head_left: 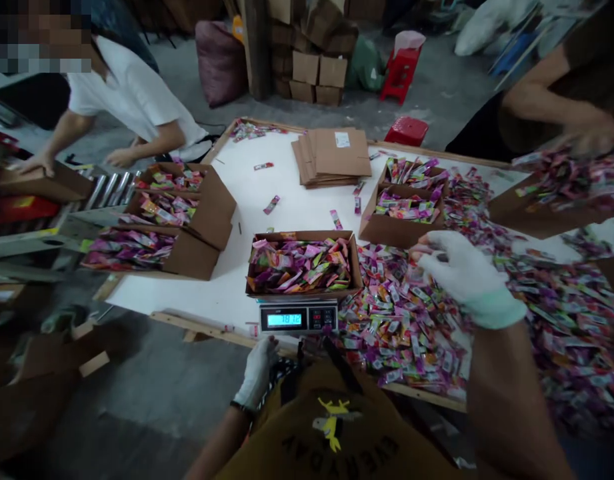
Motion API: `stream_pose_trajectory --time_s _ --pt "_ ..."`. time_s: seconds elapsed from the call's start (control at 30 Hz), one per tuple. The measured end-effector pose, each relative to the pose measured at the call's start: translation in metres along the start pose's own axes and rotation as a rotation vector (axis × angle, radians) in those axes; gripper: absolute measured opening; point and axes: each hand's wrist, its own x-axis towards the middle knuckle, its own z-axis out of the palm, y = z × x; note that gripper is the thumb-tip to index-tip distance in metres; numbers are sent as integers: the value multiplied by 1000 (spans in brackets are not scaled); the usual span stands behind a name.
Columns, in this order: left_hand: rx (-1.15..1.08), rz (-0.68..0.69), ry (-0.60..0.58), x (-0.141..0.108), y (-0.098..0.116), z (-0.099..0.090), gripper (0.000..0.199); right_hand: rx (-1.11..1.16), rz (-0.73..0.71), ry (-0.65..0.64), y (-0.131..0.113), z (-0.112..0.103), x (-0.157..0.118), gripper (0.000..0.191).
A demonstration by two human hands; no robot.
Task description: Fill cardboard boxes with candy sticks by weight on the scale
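My right hand (457, 270), in a white glove with bare fingertips, hovers over a heap of small colourful packets (401, 313). Its fingers are curled together; whatever is between them, if anything, is too small to make out. My left hand (257, 373), also gloved, is low by the table's front edge, left of my body, fingers loosely stretched and holding nothing visible. Between and beyond the hands, an open cardboard box (357, 270) full of packets rests on a digital scale (261, 320) with a lit blue display.
Filled boxes stand at the left (201, 250) and the right (401, 233). Flattened cartons (341, 157) lie stacked at the back of the white table (241, 153). A person in white (131, 87) handles a box by the roller conveyor (114, 190); another person's hands (597, 133) hold packets at right.
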Motion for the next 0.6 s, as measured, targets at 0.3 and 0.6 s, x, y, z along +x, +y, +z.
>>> stream_pose_trajectory --time_s 0.3,0.6 --pt "-156 -51 26 -1 -5 1 17 -116 -94 -172 -44 94 19 58" --pt "-178 -69 57 -12 -14 -15 13 112 -171 54 -43 115 31 25"
